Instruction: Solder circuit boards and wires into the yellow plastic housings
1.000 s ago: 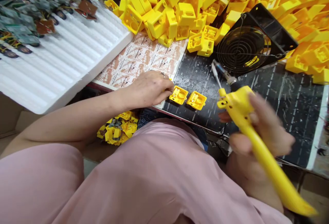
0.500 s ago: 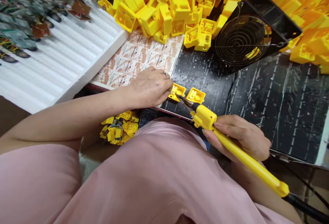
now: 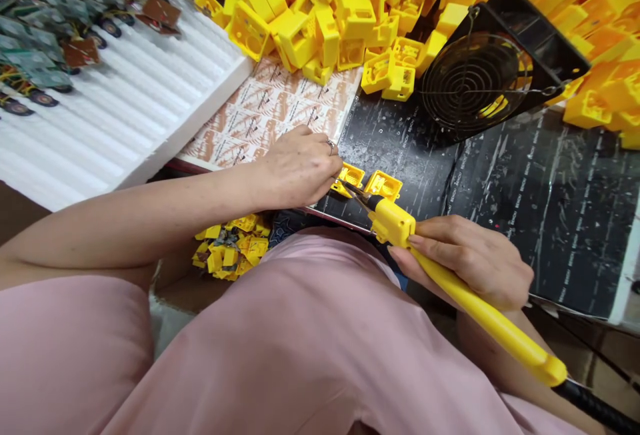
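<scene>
Two small yellow plastic housings lie side by side on the black mat (image 3: 500, 175) near its front edge. My left hand (image 3: 299, 167) is closed, its fingertips pinching the left housing (image 3: 351, 176). The right housing (image 3: 384, 185) lies free beside it. My right hand (image 3: 470, 258) is wrapped round a yellow soldering iron (image 3: 440, 275). The iron's metal tip touches the left housing by my left fingertips. Its black cable runs off at the lower right.
A big heap of yellow housings (image 3: 350, 8) fills the back. A black fan (image 3: 480, 68) stands behind the mat. A white foam tray (image 3: 125, 122) with circuit boards (image 3: 40, 42) lies at the left, a printed label sheet (image 3: 270, 112) beside it. More yellow parts (image 3: 233, 248) sit below the table edge.
My right hand brought the soldering iron down and left from mid-air until its tip reached the left housing. My left hand has stayed on that housing.
</scene>
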`<state>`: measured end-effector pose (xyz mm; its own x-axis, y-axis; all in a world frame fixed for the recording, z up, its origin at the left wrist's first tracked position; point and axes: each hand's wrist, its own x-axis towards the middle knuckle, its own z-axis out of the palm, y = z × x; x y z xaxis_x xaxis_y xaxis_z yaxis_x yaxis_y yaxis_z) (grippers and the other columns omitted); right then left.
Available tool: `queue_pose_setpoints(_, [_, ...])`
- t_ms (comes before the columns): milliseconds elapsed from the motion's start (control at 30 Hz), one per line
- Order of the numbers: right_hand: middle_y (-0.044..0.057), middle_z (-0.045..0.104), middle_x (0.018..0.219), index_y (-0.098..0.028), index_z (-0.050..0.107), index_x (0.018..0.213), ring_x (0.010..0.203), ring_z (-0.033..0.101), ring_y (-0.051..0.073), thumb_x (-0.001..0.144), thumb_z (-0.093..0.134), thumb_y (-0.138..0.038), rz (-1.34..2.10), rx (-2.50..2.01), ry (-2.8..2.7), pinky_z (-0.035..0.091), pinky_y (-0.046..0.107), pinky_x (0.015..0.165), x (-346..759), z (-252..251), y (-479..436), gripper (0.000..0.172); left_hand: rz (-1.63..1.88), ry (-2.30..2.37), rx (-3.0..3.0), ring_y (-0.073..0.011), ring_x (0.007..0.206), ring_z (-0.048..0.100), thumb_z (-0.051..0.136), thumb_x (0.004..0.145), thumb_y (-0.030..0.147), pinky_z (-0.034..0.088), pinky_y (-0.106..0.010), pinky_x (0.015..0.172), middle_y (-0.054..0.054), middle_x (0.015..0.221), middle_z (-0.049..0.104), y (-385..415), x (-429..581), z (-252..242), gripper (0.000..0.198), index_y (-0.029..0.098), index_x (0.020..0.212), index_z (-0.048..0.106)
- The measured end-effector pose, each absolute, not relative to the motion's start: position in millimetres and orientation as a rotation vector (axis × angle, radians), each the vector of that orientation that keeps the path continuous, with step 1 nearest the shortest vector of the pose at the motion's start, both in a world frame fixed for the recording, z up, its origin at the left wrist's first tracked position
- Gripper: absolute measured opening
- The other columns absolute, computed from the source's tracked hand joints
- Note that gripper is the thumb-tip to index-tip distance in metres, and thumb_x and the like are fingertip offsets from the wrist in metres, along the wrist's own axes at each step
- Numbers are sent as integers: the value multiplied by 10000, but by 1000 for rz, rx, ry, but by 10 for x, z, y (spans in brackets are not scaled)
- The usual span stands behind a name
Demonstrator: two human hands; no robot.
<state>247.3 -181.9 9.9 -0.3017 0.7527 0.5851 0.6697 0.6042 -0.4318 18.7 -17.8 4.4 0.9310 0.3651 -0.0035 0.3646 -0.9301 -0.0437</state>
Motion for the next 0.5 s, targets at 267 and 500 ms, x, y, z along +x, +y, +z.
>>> queue_pose_setpoints(267, [31,723,804,-182,649,944,677,694,135,846,772,-113,216,-1152,-2054,591,245,611,2474,206,-1844,171,-16,-538,-2972,-216,715,627,500,915,263,365,-348,628,-34,615,626,-197,198,52,262,184,743,682])
queue_pose_setpoints(500, [-24,720,777,-277,653,937,608,692,140,881,758,-199,130,-1292,-1850,562,250,499,2617,83,-1915,142,24,-518,-2960,-218,732,615,503,922,255,380,-356,634,-35,654,647,-198,194,67,255,186,757,684])
